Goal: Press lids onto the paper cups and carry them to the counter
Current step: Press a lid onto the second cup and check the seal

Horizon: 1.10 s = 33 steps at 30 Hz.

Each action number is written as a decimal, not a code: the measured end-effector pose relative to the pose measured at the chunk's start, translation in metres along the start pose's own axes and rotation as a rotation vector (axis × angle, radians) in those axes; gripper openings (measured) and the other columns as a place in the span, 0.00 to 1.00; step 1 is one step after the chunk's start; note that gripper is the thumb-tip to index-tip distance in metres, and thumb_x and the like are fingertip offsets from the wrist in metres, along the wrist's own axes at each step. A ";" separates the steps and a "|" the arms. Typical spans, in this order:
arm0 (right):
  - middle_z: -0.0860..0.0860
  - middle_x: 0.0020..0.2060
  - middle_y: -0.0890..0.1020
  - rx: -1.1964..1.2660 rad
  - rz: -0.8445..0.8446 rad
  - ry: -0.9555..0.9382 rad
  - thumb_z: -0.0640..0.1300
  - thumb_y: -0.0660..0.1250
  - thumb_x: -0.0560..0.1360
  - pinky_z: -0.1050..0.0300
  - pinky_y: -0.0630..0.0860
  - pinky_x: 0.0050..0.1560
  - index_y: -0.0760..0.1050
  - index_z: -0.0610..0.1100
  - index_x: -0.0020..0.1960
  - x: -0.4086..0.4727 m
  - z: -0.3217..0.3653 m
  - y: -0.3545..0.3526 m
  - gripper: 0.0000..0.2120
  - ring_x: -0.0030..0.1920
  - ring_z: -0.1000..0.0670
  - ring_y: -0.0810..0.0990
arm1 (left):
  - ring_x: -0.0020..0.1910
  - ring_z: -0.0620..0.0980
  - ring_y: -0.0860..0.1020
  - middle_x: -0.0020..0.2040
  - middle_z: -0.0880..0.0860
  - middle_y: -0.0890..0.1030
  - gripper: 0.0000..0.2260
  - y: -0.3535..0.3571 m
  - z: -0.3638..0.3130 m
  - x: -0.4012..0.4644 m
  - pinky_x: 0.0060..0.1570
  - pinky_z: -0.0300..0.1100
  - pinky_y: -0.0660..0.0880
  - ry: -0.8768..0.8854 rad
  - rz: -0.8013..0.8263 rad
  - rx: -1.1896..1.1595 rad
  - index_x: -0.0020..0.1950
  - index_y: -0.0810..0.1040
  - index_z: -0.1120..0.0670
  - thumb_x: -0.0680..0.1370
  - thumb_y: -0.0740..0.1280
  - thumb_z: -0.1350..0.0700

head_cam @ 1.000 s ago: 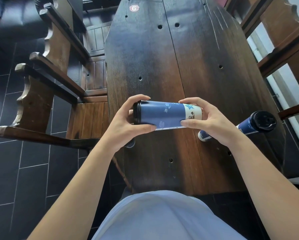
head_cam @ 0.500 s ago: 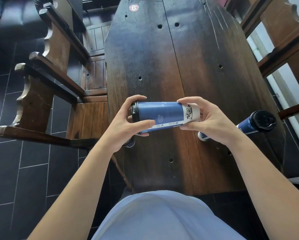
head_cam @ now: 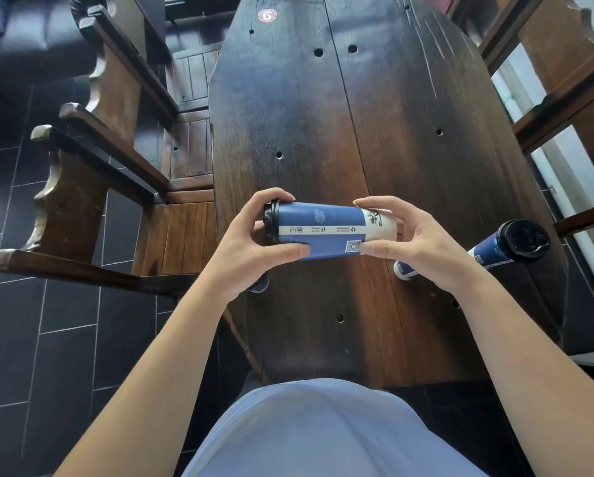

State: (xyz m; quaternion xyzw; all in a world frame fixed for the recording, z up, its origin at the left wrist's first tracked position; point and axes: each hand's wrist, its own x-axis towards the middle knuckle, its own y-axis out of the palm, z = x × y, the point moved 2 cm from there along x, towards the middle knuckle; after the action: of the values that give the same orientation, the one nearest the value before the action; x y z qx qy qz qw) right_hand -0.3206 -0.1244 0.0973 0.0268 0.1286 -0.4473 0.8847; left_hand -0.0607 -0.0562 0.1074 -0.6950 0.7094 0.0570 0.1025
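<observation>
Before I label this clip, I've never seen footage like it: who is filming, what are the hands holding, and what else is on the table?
There is no machine here. A person wears a wide-angle camera on the head, looking forward and down, so you see their own two bare arms and pale blue top from above.

Both hands hold one blue paper cup sideways above the dark wooden table. The left hand grips the end with the black lid; the right hand grips the white bottom end.

A second lidded blue cup stands on the table to the right; the wide lens makes it look tilted. A bit of something blue shows under the left hand; I cannot tell what it is.

A wooden chair stands on the left, on a dark tiled floor.
</observation>
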 end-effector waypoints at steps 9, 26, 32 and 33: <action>0.59 0.61 0.78 -0.038 0.038 0.003 0.47 0.75 0.69 0.61 0.82 0.46 0.73 0.58 0.66 0.001 0.002 0.002 0.27 0.66 0.59 0.74 | 0.56 0.54 0.81 0.59 0.51 0.78 0.25 0.002 0.003 0.000 0.41 0.49 0.84 -0.089 -0.016 -0.005 0.64 0.73 0.45 0.70 0.78 0.53; 0.60 0.60 0.76 -0.106 0.023 0.041 0.50 0.74 0.69 0.65 0.80 0.42 0.71 0.57 0.67 0.000 -0.002 0.005 0.27 0.65 0.63 0.73 | 0.59 0.51 0.81 0.62 0.53 0.76 0.32 0.003 0.001 0.004 0.46 0.44 0.84 -0.080 -0.045 -0.002 0.71 0.70 0.39 0.70 0.78 0.52; 0.59 0.62 0.76 -0.192 0.021 0.045 0.54 0.78 0.70 0.64 0.82 0.46 0.69 0.58 0.70 0.005 -0.007 0.012 0.32 0.65 0.59 0.75 | 0.63 0.54 0.81 0.64 0.55 0.77 0.33 0.007 0.003 0.009 0.52 0.48 0.83 -0.059 -0.200 -0.116 0.68 0.70 0.38 0.66 0.80 0.44; 0.59 0.62 0.76 -0.215 0.030 0.045 0.54 0.78 0.70 0.64 0.82 0.47 0.68 0.58 0.70 0.007 -0.008 0.014 0.32 0.64 0.59 0.76 | 0.64 0.56 0.80 0.65 0.55 0.77 0.34 0.007 0.003 0.011 0.53 0.51 0.83 -0.056 -0.224 -0.137 0.67 0.71 0.38 0.65 0.80 0.44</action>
State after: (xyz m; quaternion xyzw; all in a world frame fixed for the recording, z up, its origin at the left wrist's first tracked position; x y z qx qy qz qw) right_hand -0.3070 -0.1196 0.0867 -0.0564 0.1951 -0.4168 0.8860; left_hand -0.0677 -0.0659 0.1015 -0.7734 0.6186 0.1129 0.0805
